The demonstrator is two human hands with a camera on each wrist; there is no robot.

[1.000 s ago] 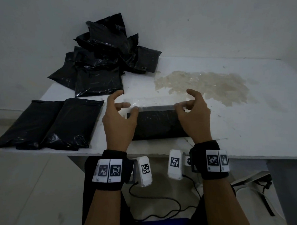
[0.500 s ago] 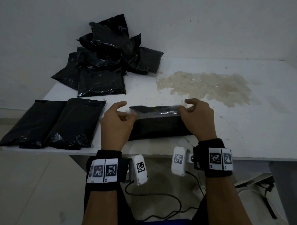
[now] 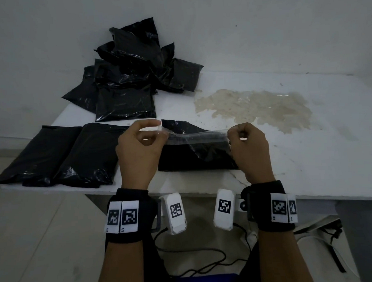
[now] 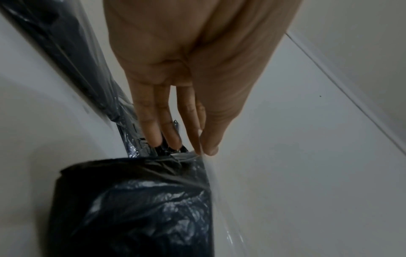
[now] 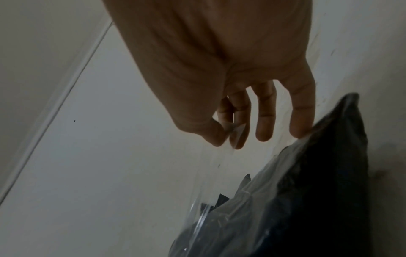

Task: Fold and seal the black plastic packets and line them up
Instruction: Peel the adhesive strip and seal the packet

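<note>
A black plastic packet [image 3: 194,159] lies crosswise near the table's front edge, between my hands. A clear plastic flap [image 3: 197,137] is stretched taut just above its far side. My left hand [image 3: 159,133] pinches the flap's left end and my right hand [image 3: 231,136] pinches its right end. In the left wrist view the thumb and forefinger of the left hand [image 4: 201,150] meet on the clear film beside the packet [image 4: 131,208]. The right wrist view shows the right hand [image 5: 227,139] pinching the film the same way above the packet [image 5: 325,191]. A black edge [image 3: 176,125] rises behind the flap.
Two flat black packets [image 3: 36,156] [image 3: 89,153] lie side by side at the table's left front. A loose heap of black packets [image 3: 133,79] sits at the back left against the wall. A yellowish translucent patch [image 3: 254,108] covers the white table [image 3: 320,156] at back right.
Both hands drew the clear flap from the table beyond the packet back toward me and lifted it over the packet. Their fingers went from spread to a tight pinch.
</note>
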